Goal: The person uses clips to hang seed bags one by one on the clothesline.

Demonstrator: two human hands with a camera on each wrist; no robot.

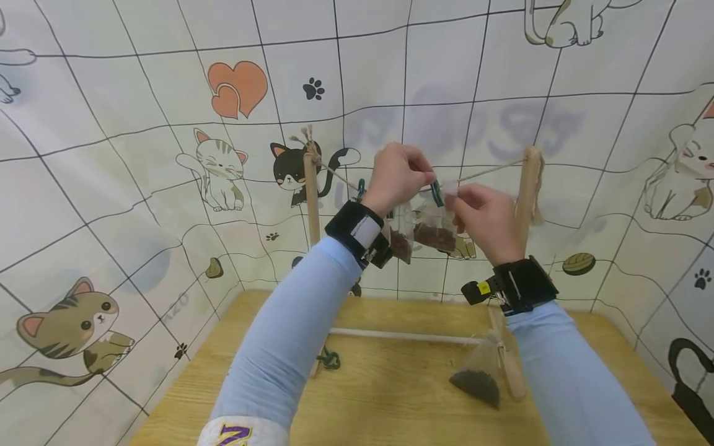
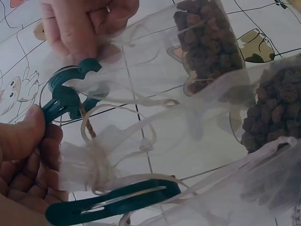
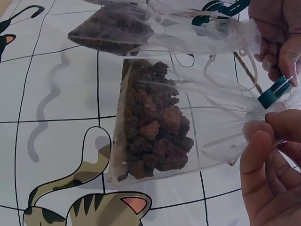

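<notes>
My left hand pinches a green clothespin by its handle ends at the rope. The clothespin's jaws are at the rope and the top of a sheer drawstring bag. Reddish-brown stones fill the bottom of that bag. Just to the right, my right hand pinches the gathered top of the same bag between thumb and fingers. Beside it hangs another sheer bag of dark stones, with a second green clothespin near its top.
Two wooden posts hold the rope, joined low down by a pale crossbar. On the wooden table a sheer bag with dark contents leans near the right post. More green clothespins lie by the left post.
</notes>
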